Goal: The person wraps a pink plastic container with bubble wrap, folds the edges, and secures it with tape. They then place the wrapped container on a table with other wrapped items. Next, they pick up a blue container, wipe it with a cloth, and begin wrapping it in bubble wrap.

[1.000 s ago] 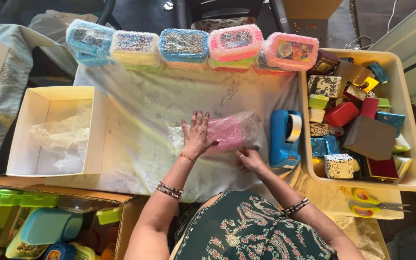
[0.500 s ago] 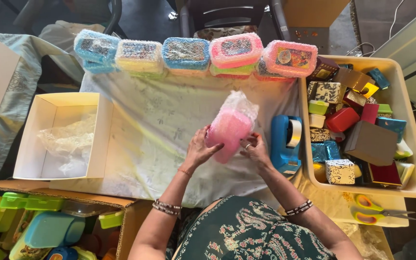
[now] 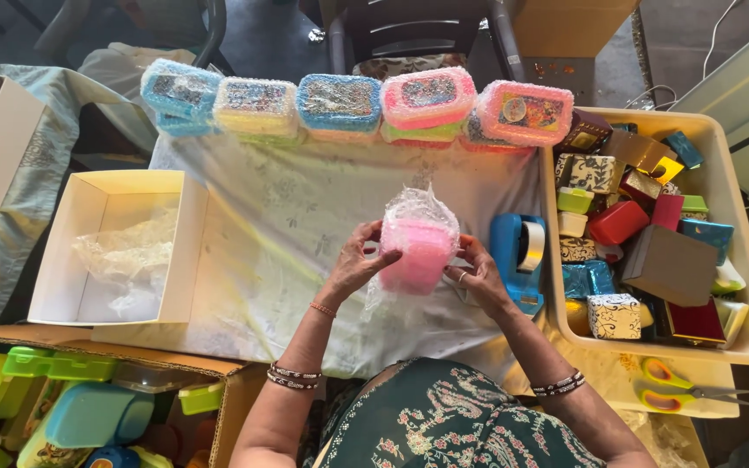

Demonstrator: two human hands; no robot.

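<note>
Bubble wrap blurred the pink box's (image 3: 418,250) surface; its lid and contents could not be made out. The person's lap was cut off at the bottom edge. The box sat at centre frame, raised off the white cloth (image 3: 262,234), standing on end with its long axis running up-down in frame and loose wrap bunched at the top. The left hand (image 3: 354,264) gripped its left side, fingers curled on the wrap; the right hand (image 3: 477,270) held the right side. Half a second earlier the box leaned rightward; one second earlier it lay flat on the cloth. The blue tape dispenser (image 3: 517,260) stood just right.
</note>
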